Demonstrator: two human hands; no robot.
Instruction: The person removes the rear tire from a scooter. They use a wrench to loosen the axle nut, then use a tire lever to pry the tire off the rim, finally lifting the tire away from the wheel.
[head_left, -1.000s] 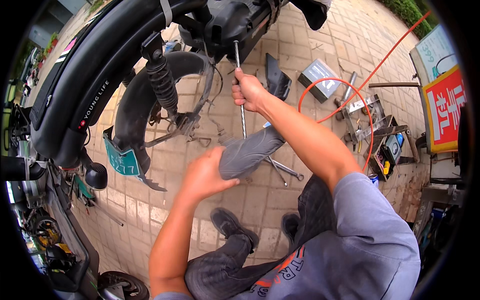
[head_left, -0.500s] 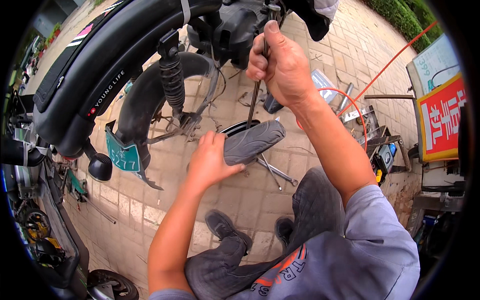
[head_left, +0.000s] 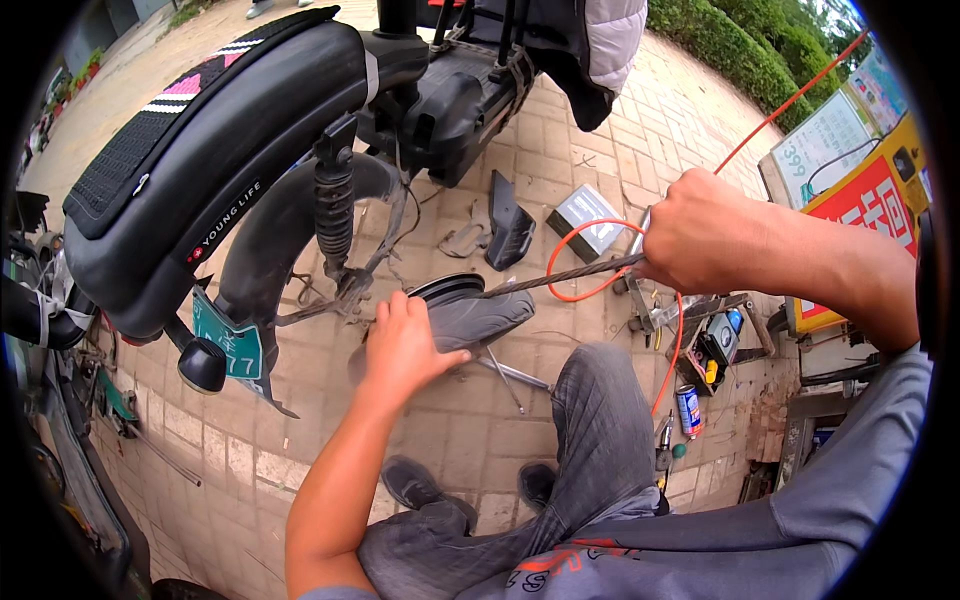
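A black scooter tyre (head_left: pixel 490 318) stands tilted by the ground in front of me, with its dark wheel rim (head_left: pixel 452 287) showing on the far side. My left hand (head_left: pixel 402 345) is closed over the near left part of the tyre, thumb stretched along the tread. In a fist, my right hand (head_left: pixel 690 235) holds the end of a long twisted metal tyre lever (head_left: pixel 580 274). The lever slants down to the left, and its far end meets the wheel between tyre and rim; the tip is hidden.
A black electric scooter (head_left: pixel 230 150) without its rear wheel stands at left, its shock absorber (head_left: pixel 334 205) exposed. Spanners (head_left: pixel 515 370) lie beside the tyre. Rightward are a grey box (head_left: pixel 590 222), a red hose (head_left: pixel 680 350), a toolbox (head_left: pixel 715 350) and a blue can (head_left: pixel 688 410).
My right hand has swung the lever from nearly upright down to the right, close to level. My left hand stays on the tyre, which has shifted slightly left and down in view.
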